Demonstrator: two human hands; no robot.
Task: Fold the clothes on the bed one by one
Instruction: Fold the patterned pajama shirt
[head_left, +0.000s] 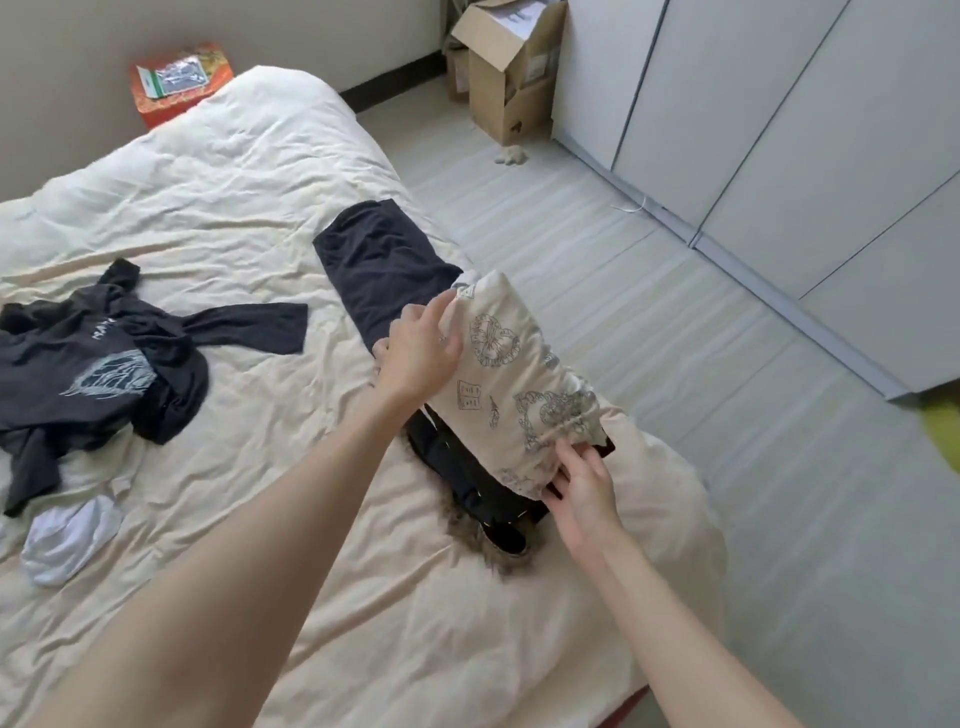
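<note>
Fingers of both hands, left hand and right hand, grip the folded cream garment, which hides much of the black jacket beneath

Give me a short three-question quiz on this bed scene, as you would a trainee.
1. True or false: both hands grip the cream printed garment.
2. What lies under it? A) black fur-trimmed jacket B) towel C) pillow
3. Which side of the bed holds the unfolded dark clothes?

Key: 1 true: left hand, right hand. 2 A. 3 left.
</note>
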